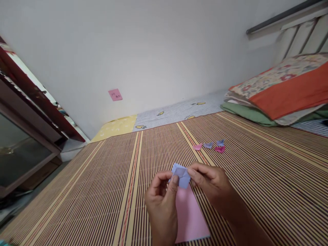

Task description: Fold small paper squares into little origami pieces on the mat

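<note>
A small folded piece of light blue paper (181, 175) is pinched between both my hands above the striped bamboo mat (102, 191). My left hand (162, 200) grips its left side with thumb and fingers closed. Its right side is pinched by the fingertips of my right hand (210, 184). Under my hands a pink sheet of paper (189, 215) lies flat on the mat. Farther away, several small folded paper pieces (209, 146) in pink, blue and magenta lie in a short row on the mat.
Folded quilts and a pillow (282, 90) are stacked at the far right by a headboard. A dark wooden cabinet with glass (23, 143) stands at the left. A pink note (115, 94) sticks to the white wall. Patterned bedsheet (176, 112) shows beyond the mat.
</note>
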`<state>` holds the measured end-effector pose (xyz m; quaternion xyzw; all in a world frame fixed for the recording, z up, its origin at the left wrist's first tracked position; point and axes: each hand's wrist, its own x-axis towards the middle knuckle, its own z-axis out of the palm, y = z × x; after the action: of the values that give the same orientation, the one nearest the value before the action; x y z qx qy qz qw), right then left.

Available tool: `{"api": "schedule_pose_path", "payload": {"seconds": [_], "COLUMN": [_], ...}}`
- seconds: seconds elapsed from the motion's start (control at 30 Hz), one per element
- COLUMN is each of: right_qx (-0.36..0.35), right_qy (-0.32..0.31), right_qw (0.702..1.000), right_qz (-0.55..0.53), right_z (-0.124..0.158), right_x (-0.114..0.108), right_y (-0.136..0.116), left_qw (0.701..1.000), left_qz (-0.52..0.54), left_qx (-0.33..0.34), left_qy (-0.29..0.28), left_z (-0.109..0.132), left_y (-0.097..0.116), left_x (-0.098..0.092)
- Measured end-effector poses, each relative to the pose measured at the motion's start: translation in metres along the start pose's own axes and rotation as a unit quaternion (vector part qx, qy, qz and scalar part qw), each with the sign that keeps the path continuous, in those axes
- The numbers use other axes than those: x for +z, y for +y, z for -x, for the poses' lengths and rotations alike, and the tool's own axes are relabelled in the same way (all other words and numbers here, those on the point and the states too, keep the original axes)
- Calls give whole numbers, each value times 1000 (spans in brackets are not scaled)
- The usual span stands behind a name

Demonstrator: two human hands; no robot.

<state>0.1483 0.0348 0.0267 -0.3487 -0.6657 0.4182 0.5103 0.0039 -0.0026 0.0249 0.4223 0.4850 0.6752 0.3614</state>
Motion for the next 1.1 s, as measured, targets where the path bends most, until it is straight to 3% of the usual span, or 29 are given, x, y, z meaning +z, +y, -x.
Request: {"api": "schedule_pose_path", "payload": {"seconds": [0.53, 0.93, 1.1], "right_qx": [26, 10, 14], "right_qy": [27, 43, 34], "right_qw": [999, 997, 996], "right_qz": [-40, -58, -78], "right_z": [-2, -2, -1], "right_x": [-8, -4, -4], "right_y": [1, -3, -5], "left_qw": [999, 996, 995], "left_qz": [31, 27, -10], "left_qx": [4, -61, -38], "left_qy": [37, -57, -95], "left_z": [0, 0, 1], "left_y": [-5, 0, 2], "left_x": [2, 4, 4]}}
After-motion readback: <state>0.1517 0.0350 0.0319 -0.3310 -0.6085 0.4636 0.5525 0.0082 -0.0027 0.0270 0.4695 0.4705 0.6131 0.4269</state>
